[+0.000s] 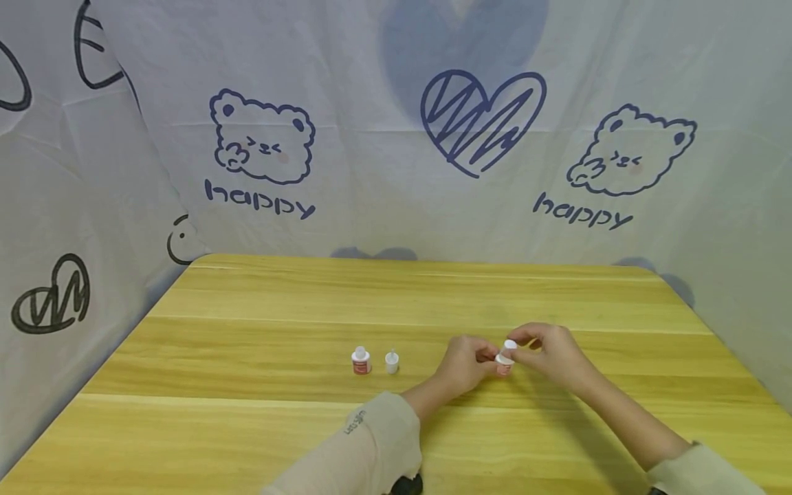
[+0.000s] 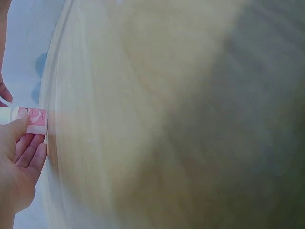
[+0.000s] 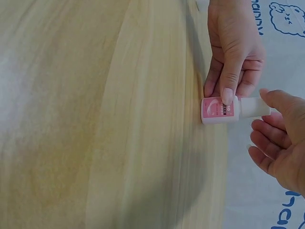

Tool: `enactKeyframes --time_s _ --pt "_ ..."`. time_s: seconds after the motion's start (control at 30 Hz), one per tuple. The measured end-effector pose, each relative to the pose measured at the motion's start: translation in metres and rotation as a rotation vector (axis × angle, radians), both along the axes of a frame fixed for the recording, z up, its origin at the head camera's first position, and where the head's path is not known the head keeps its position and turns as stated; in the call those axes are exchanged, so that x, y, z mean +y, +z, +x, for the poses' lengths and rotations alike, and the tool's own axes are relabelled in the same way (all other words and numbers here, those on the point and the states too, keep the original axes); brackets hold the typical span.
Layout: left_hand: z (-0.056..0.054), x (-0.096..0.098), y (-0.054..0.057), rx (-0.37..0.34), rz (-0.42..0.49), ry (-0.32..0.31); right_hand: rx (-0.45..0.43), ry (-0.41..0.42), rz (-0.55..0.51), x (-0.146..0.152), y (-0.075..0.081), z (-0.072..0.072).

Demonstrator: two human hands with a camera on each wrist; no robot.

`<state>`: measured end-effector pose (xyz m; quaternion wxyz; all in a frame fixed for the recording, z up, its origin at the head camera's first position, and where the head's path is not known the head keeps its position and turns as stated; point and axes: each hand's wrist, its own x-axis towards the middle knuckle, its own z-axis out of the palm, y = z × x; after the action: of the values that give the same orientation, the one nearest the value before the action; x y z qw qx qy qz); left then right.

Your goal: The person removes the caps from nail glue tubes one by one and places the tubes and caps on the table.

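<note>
A small white bottle with a pink label [image 3: 218, 109] stands on the table between both hands. My left hand [image 1: 463, 364] grips its body, the thumb lying across the label in the right wrist view. At the bottle's top is a white cap [image 1: 510, 344], which my right hand [image 1: 553, 354] pinches between thumb and fingers. The same labelled bottle [image 2: 37, 119] shows at the left edge of the left wrist view, the left thumb on it. Left of the hands stand a second bottle with a red label [image 1: 361, 362] and a loose white cap [image 1: 392, 363] with a thin stem pointing up.
The wood-grain table [image 1: 247, 433] reaches back to a white cloth [image 1: 371, 172] with drawn bears, hearts and lettering. Another stretch of cloth [image 1: 117, 220] hangs along the left side. The second bottle and the loose cap stand close together, near my left forearm.
</note>
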<state>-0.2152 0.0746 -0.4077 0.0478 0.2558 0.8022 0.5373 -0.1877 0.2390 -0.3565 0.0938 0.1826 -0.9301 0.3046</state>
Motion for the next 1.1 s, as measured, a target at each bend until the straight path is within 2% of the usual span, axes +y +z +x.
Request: enactKeyframes --time_s 0.2,0.53,1.1 --pt "-0.0002 0.0001 0.0002 0.004 0.002 -0.004 0.023 -0.021 0.016 -0.0013 -0.0012 0.0000" --pt "0.0005 0.0002 0.0014 -0.005 -0.002 -0.005 0.017 -0.010 0.034 -0.0019 0.0018 0.0001" --pt "0.0013 0.0004 0.0021 -0.009 -0.020 0.001 -0.094 0.057 0.010 0.0017 0.0080 -0.0003"
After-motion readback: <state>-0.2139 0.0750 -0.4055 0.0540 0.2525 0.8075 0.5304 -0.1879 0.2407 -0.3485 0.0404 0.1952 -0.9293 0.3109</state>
